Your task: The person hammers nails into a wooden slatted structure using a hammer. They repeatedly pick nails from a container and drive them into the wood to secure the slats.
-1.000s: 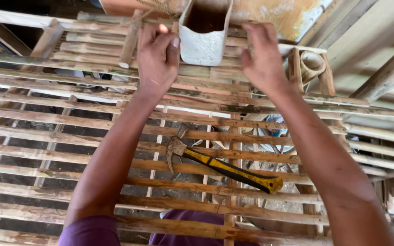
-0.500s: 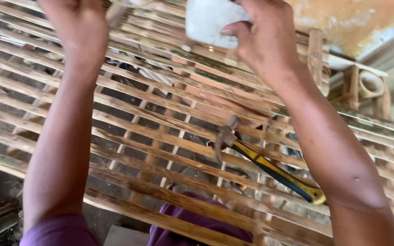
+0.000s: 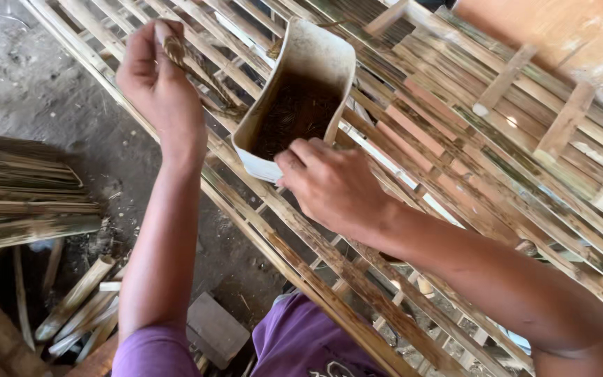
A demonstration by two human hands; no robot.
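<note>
Two hands over bamboo frame (image 3: 455, 139), white container (image 3: 301, 63), bamboo offcuts (image 3: 71, 300) below

Slat gaps (image 3: 357, 241) (narrow), container (image 3: 301, 98) between hands.

Pale tub, brown slats, purple cloth

The white container (image 3: 300, 84) holds dark brown bits; the bamboo frame (image 3: 469, 139) is tan and reddish; lower frame, purple shirt (image 3: 301, 342).

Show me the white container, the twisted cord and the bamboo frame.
white container (image 3: 315, 52), head view, inner back wall.
twisted cord (image 3: 176, 50), head view, its top end in the left hand.
bamboo frame (image 3: 455, 139), head view, a bare slat.
</note>
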